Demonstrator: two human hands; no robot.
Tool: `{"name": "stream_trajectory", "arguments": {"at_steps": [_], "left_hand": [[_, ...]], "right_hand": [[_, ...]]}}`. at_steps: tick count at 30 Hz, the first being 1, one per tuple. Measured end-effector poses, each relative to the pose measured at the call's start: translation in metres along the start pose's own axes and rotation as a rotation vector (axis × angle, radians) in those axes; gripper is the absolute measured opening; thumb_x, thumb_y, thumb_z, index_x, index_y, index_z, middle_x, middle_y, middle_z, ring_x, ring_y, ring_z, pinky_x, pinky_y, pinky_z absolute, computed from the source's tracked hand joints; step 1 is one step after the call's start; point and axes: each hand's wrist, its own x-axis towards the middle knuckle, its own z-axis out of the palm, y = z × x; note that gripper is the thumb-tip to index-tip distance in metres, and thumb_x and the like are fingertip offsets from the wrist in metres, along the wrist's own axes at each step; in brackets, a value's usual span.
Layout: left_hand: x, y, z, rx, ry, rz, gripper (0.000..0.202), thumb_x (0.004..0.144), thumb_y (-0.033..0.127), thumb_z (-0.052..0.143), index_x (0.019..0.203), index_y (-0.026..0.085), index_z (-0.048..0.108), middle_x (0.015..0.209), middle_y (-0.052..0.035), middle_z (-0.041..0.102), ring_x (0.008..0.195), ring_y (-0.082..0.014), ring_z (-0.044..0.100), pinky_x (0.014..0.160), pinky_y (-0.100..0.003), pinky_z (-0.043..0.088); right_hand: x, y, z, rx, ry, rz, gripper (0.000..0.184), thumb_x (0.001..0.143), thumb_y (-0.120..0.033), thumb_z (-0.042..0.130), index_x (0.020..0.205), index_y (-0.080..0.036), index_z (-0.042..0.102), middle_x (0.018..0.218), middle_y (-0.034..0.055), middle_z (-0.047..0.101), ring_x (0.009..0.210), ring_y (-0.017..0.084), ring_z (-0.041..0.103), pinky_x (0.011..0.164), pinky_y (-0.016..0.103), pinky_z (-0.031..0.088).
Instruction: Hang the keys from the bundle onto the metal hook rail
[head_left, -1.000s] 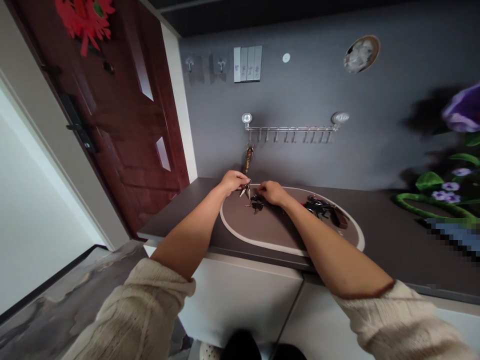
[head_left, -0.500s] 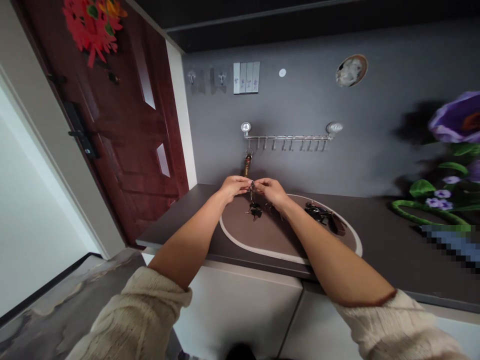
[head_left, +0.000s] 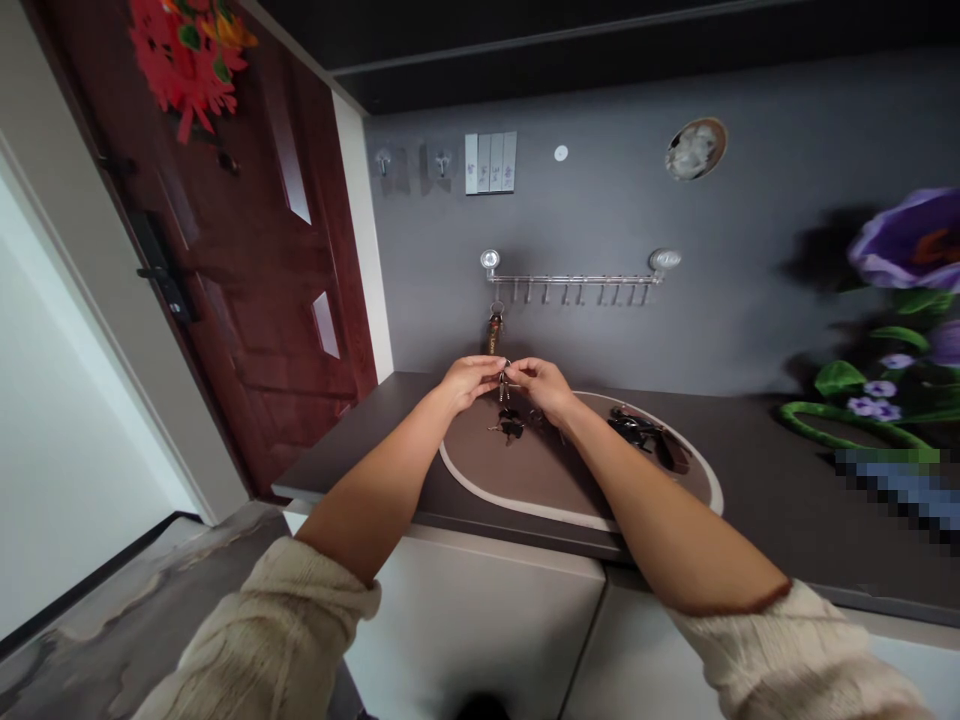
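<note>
Fingertips of my left hand [head_left: 472, 380] and my right hand [head_left: 541, 383] meet over the mat, both pinching a small metal key ring [head_left: 505, 372]. Keys [head_left: 504, 394] dangle from it below my fingers. Under them on the brown oval mat [head_left: 487, 470] lies another bunch of keys [head_left: 510, 425] with black heads. Some metal pieces beside my right hand are partly hidden by it. Behind my hands, a brown keychain with lettering [head_left: 494, 330] hangs from the left end of the hook rail [head_left: 577, 280].
More keys and dark fobs [head_left: 637, 430] lie on the mat's right side. Purple artificial flowers [head_left: 911, 240] stand at the right of the dark counter [head_left: 787, 530]. A dark red door [head_left: 277, 300] is at the left. A dark shelf [head_left: 570, 50] overhangs the wall.
Both hands keep their pinch on the key ring, with the fingers shifting slightly. The keys under them hang a little differently. The view has tilted slightly.
</note>
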Motion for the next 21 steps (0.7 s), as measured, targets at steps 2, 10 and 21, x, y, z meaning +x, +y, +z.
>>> {"name": "stream_trajectory", "arguments": {"at_steps": [2, 10, 21], "left_hand": [[-0.0002, -0.0002, 0.0001, 0.018, -0.008, -0.005, 0.016, 0.062, 0.018, 0.065, 0.077, 0.013, 0.063, 0.073, -0.0034, 0.062, 0.062, -0.0055, 0.054, 0.072, -0.026, 0.045], [-0.0034, 0.0, 0.0021, 0.011, -0.026, 0.019, 0.02, 0.059, 0.02, 0.067, 0.078, 0.014, 0.064, 0.072, -0.0031, 0.061, 0.061, -0.0049, 0.052, 0.063, -0.021, 0.042], [-0.0022, -0.0071, 0.002, 0.325, 0.166, 0.138, 0.015, 0.064, 0.024, 0.061, 0.073, 0.012, 0.063, 0.065, -0.0029, 0.06, 0.053, -0.0049, 0.048, 0.049, -0.017, 0.036]], "right_hand": [[0.0017, 0.0018, -0.0002, -0.029, 0.026, -0.044, 0.025, 0.063, -0.037, 0.057, 0.074, -0.014, 0.054, 0.07, 0.0008, 0.057, 0.063, 0.008, 0.049, 0.064, 0.023, 0.039], [0.0046, 0.0028, -0.0028, -0.148, 0.108, -0.169, 0.022, 0.067, -0.036, 0.051, 0.071, -0.015, 0.052, 0.072, 0.0012, 0.056, 0.067, 0.01, 0.049, 0.069, 0.024, 0.038], [0.0065, -0.0039, -0.0087, -0.051, 0.148, -0.163, 0.017, 0.07, -0.032, 0.046, 0.074, -0.016, 0.048, 0.071, 0.0006, 0.053, 0.066, 0.01, 0.049, 0.067, 0.024, 0.041]]}}
